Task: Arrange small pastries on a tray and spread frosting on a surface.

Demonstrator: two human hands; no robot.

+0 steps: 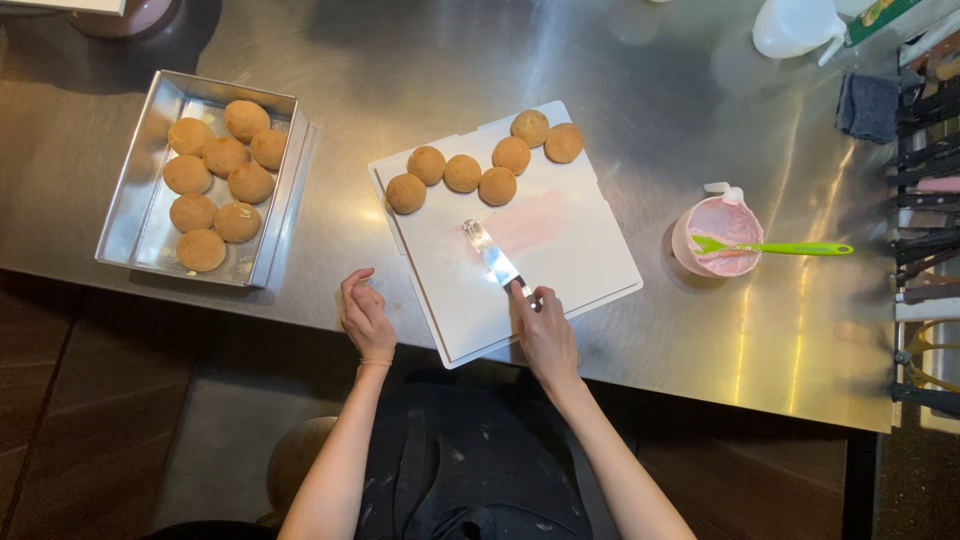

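My right hand (543,332) grips the handle of a metal palette knife (490,255) whose blade lies flat on a white board (590,265), beside a smear of pink cream (528,222). Several round brown buns (497,186) sit in a loose line along the board's far edge. My left hand (365,317) rests at the steel table's near edge, just left of the board, fingers loosely curled and holding nothing.
A metal tray (140,215) with several more buns (214,158) stands at the left. A pink bowl (722,237) of pink cream with a green spatula (790,248) sits to the right. A white jug (795,25) and a grey cloth (868,105) lie far right.
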